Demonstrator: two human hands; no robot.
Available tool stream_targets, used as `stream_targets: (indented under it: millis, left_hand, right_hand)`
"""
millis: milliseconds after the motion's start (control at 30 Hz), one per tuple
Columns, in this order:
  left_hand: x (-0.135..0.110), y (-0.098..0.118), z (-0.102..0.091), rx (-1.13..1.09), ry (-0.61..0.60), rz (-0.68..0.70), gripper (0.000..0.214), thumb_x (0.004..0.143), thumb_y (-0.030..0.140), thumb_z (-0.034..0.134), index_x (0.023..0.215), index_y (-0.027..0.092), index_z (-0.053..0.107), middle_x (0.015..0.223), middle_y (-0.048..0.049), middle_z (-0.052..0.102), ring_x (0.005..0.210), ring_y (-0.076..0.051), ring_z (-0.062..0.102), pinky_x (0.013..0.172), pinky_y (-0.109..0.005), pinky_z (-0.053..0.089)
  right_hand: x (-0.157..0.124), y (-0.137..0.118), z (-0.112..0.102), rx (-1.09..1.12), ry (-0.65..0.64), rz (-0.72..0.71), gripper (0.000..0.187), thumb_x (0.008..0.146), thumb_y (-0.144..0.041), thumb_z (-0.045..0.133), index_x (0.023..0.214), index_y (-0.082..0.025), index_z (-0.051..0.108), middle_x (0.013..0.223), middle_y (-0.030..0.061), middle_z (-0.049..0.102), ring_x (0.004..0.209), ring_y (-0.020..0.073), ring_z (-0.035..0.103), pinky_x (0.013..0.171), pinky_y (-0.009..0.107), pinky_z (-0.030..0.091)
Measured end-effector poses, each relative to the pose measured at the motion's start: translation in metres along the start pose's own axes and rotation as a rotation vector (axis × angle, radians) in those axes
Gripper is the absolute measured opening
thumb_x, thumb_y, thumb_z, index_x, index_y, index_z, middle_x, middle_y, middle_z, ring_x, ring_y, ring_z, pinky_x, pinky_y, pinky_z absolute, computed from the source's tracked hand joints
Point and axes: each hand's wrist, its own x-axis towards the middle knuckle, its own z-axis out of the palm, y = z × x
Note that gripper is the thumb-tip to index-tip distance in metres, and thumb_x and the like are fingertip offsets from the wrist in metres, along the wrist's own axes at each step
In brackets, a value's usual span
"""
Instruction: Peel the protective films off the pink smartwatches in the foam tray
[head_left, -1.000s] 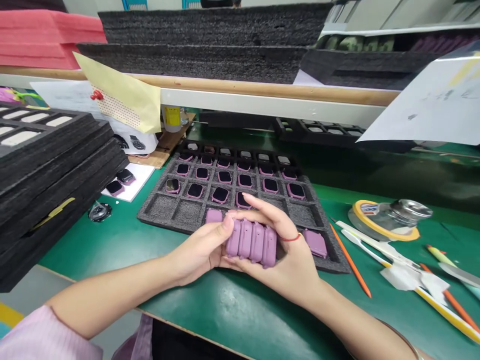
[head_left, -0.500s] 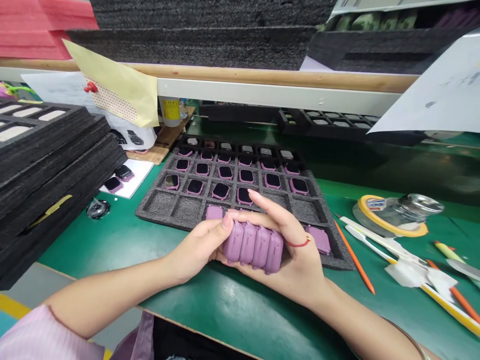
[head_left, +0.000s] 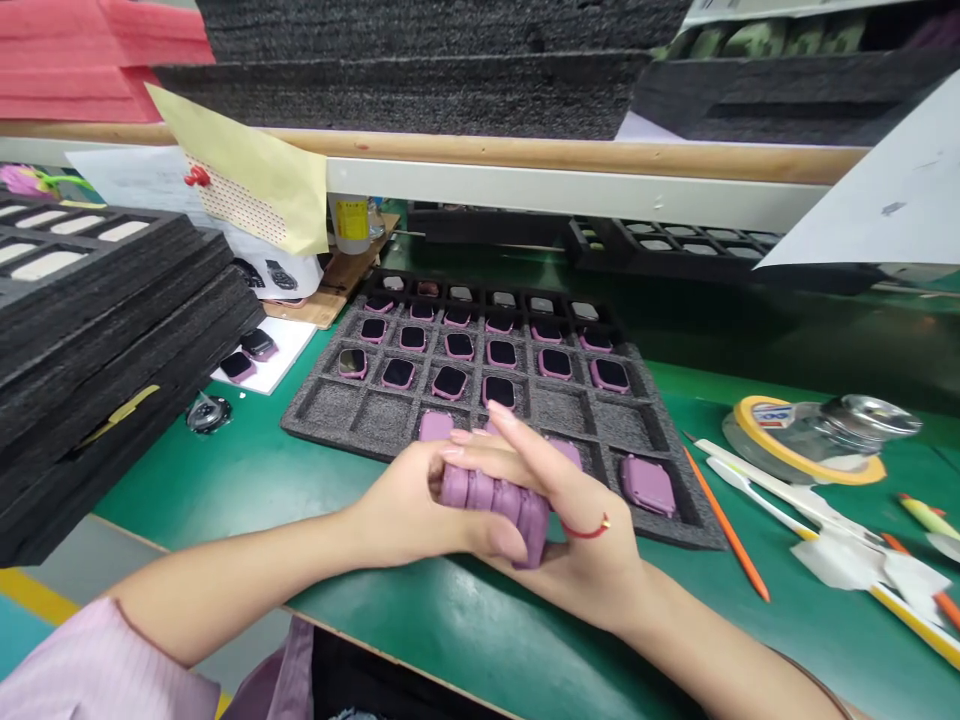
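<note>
Several purple watch cases point(head_left: 495, 497) stand side by side in a row between my two hands, above the near edge of a foam tray. My left hand point(head_left: 420, 505) closes round the row from the left, its thumb lying across the front of the cases. My right hand point(head_left: 581, 530) cups them from below and the right, with its fingers reaching over the top. The black foam tray point(head_left: 382, 420) holds rows of purple watches with dark screens point(head_left: 450, 382). Plain purple cases point(head_left: 649, 484) lie in its nearest row, partly hidden behind my hands.
Stacked foam trays point(head_left: 112, 330) rise at the left. Two watches point(head_left: 238, 366) lie on white paper beside them. On the right are an orange stick point(head_left: 727, 525), tweezers, a toothbrush and a glass jar point(head_left: 825, 440) with a yellow tape roll. A shelf rail point(head_left: 525, 178) crosses above.
My left thumb has moved from the top left of the row down across its front. The cases are tilted differently and more covered by my fingers. The view has shifted slightly.
</note>
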Motion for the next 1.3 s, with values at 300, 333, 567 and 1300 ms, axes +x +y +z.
stream_targets:
  millis: [300, 333, 567, 1300]
  left_hand:
    - [-0.015, 0.016, 0.001, 0.422, 0.128, 0.116, 0.045, 0.072, 0.033, 0.087, 0.114, 0.022, 0.074, 0.111, -0.0048, 0.077, 0.099, -0.022, 0.072, 0.095, -0.033, 0.052]
    - [-0.015, 0.016, 0.001, 0.452, 0.125, 0.151, 0.044, 0.073, 0.031, 0.086, 0.115, 0.022, 0.074, 0.113, -0.0049, 0.077, 0.103, -0.023, 0.071, 0.098, -0.033, 0.051]
    - [-0.010, 0.008, -0.001, 0.554, 0.053, 0.326, 0.031, 0.084, 0.039, 0.076, 0.112, 0.025, 0.076, 0.112, -0.0073, 0.076, 0.114, -0.026, 0.066, 0.109, -0.041, 0.042]
    - [-0.005, 0.016, 0.005, -0.020, -0.009, -0.183, 0.040, 0.067, 0.026, 0.087, 0.101, 0.016, 0.070, 0.095, -0.0061, 0.074, 0.094, -0.024, 0.070, 0.089, -0.037, 0.055]
  right_hand:
    - [0.006, -0.015, -0.015, 0.114, 0.072, 0.196, 0.081, 0.090, -0.058, 0.063, 0.158, -0.032, 0.027, 0.157, 0.0095, 0.044, 0.145, 0.0314, 0.042, 0.122, 0.054, 0.033]
    - [0.005, -0.012, -0.015, 0.197, 0.104, 0.286, 0.072, 0.095, -0.060, 0.054, 0.157, -0.033, 0.030, 0.155, 0.0090, 0.047, 0.142, 0.0295, 0.047, 0.119, 0.052, 0.040]
    - [0.004, 0.000, -0.005, 0.555, -0.078, 0.657, 0.087, 0.079, -0.073, 0.066, 0.149, -0.026, 0.044, 0.140, 0.0129, 0.063, 0.127, 0.0301, 0.062, 0.100, 0.045, 0.058]
    - [0.002, -0.004, -0.003, 0.138, 0.069, 0.198, 0.107, 0.076, -0.029, 0.086, 0.160, -0.036, 0.021, 0.147, 0.0079, 0.058, 0.119, 0.0327, 0.068, 0.107, 0.045, 0.056]
